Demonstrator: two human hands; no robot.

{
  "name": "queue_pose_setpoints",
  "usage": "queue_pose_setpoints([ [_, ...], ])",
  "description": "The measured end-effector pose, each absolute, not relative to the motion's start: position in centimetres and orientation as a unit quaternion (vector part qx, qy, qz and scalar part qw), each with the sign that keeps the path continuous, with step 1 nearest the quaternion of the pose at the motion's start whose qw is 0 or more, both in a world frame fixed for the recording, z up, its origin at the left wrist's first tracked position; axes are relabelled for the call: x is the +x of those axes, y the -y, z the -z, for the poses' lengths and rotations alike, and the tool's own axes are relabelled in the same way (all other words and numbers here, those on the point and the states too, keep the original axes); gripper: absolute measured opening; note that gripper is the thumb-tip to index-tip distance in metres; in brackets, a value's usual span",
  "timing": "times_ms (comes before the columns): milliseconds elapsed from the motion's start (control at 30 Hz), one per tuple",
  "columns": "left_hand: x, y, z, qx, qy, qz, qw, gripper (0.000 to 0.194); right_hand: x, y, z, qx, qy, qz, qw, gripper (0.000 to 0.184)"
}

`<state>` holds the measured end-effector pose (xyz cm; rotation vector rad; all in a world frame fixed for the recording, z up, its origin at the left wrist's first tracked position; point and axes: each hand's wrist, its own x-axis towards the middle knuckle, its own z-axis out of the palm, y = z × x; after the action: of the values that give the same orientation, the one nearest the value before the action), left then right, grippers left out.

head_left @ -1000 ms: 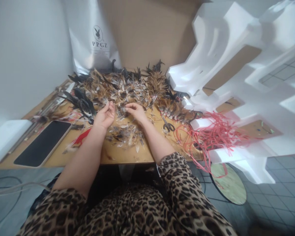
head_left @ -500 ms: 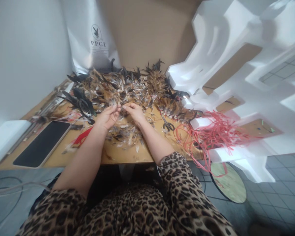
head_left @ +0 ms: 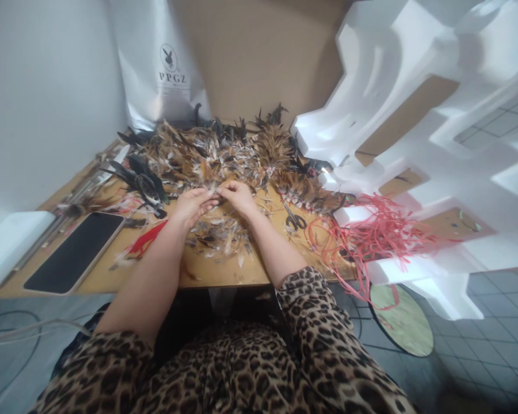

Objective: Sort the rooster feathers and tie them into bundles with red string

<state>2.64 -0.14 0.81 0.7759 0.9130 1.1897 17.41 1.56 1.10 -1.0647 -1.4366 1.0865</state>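
Observation:
My left hand and my right hand meet over the middle of the table. The left thumb and fingers are pinched at the base of a small brown feather, whose tip points away from me. My right thumb and forefinger are closed at the same spot, on the feather's pale, fluffy lower end. Just beyond both hands lies a heap of brown feathers with dark tips among them. Loose fluff and small feathers are scattered below my hands.
Scissors lie right of my right forearm, near tangled red plastic ribbon. White foam packing stands at the right. A phone, a white box and black feathers are on the left. A silver bag stands behind.
My hands have come together, the left moving slightly right and its fingers closing up. A brown feather now shows upright at the fingertips.

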Motion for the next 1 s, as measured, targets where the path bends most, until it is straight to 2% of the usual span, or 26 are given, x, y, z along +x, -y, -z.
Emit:
queue_pose_setpoints([
  [333, 2.7, 0.1, -0.7, 0.346, -0.406, -0.513, 0.672, 0.009, 17.4, -1.4, -1.3, -0.424, 0.605, -0.452, 0.499, 0.023],
  [600, 2.7, 0.3, -0.7, 0.394, -0.425, -0.505, 0.64, 0.013, 17.3, -1.3, -1.2, -0.404, 0.543, -0.524, 0.517, 0.025],
  [833, 2.9, 0.3, -0.7, 0.414, -0.448, -0.486, 0.626, 0.013, 17.3, -1.1, -1.6, -0.405, 0.538, -0.539, 0.507, 0.025],
  [1000, 2.4, -0.1, -0.4, 0.386, -0.434, -0.518, 0.628, 0.013, 19.7, -2.2, -2.4, -0.456, 0.553, -0.469, 0.515, 0.022],
])
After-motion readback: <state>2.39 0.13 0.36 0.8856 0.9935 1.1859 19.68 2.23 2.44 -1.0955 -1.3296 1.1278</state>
